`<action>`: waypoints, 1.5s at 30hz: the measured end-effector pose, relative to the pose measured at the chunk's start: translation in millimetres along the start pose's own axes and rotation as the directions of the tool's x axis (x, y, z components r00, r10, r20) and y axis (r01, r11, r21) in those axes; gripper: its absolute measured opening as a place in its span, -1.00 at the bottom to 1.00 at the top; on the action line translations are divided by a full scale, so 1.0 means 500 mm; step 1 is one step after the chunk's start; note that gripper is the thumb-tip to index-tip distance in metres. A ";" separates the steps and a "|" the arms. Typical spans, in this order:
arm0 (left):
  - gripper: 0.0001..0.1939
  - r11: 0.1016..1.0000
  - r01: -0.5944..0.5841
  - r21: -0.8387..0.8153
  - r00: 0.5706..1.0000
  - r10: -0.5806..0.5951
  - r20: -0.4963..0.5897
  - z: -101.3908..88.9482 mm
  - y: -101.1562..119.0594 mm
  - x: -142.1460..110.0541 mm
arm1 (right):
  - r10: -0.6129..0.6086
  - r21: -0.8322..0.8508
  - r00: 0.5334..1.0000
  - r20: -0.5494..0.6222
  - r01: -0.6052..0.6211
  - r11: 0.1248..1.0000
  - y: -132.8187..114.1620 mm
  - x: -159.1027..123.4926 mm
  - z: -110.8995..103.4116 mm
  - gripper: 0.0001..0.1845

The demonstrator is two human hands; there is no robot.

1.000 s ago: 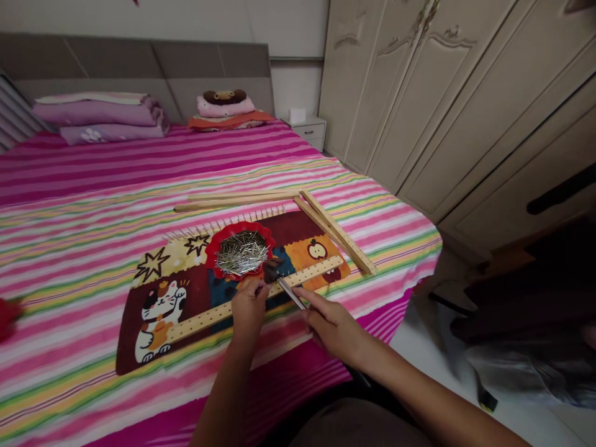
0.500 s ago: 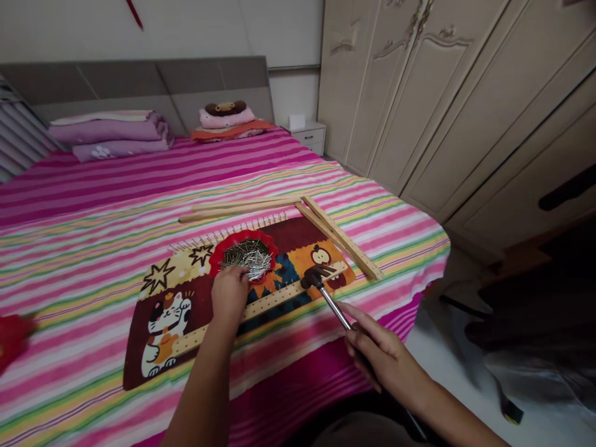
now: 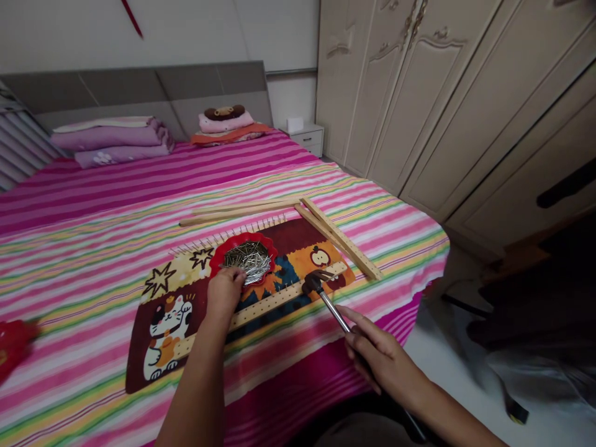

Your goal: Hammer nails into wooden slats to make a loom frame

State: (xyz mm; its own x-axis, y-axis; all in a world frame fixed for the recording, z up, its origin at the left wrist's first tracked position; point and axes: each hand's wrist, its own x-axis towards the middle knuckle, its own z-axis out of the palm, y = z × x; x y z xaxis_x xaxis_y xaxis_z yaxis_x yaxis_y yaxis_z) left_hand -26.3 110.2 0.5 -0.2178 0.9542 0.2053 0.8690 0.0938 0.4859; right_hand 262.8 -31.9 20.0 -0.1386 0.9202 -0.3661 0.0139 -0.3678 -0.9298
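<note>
My left hand (image 3: 224, 290) is at the near left rim of a red scalloped bowl (image 3: 215, 256), its fingers pinched together. Whether a nail is between them is too small to tell. Loose silver nails (image 3: 254, 261) fill the bowl. My right hand (image 3: 372, 347) is wrapped round the handle of a claw hammer (image 3: 334, 310), whose dark head rests on or just over the right part of a wooden strip (image 3: 270, 304) with rows of holes. Several nails stand in that strip near the hammer head. My left forearm hides part of the strip.
Under the bowl and strip lies a printed mat (image 3: 139, 366). Behind the bowl, a strip with upright nails (image 3: 223, 234) crosses the mat. More wooden strips (image 3: 344, 239) lie to the right and back on the striped bed sheet (image 3: 84, 310). A red object (image 3: 16, 347) sits far left.
My left hand has drawn back slightly to the left along the bowl's rim, fingers still pinched. My right hand and the hammer have hardly moved.
</note>
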 end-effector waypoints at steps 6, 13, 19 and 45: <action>-0.75 0.832 0.223 -0.509 0.974 -0.209 0.085 -0.013 -0.014 0.000 | -0.008 -0.005 1.000 0.007 0.008 1.000 0.015 0.000 0.002 -0.37; -0.62 0.386 0.442 -0.810 0.887 -0.325 0.329 -0.043 0.014 -0.053 | -0.001 -0.012 1.000 0.014 0.001 1.000 0.009 -0.002 0.004 -0.31; -0.68 0.226 0.597 -0.770 0.792 -0.317 0.522 -0.045 0.037 -0.125 | -0.011 -0.023 1.000 0.010 0.011 1.000 0.009 -0.009 0.004 -0.30; -0.75 0.782 0.264 -0.564 0.964 -0.240 0.119 0.036 0.043 -0.130 | 0.020 -0.011 1.000 0.017 -0.020 1.000 0.024 -0.004 -0.001 -0.33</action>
State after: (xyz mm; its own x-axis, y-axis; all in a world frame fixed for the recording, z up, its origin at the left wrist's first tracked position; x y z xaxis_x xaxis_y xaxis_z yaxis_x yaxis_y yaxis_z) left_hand 14.8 55.5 -17.8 -0.3657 0.9305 -0.0194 0.3718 0.1652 0.9135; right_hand 263.9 -38.2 9.6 -0.1550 0.9103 -0.3838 0.0280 -0.3843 -0.9228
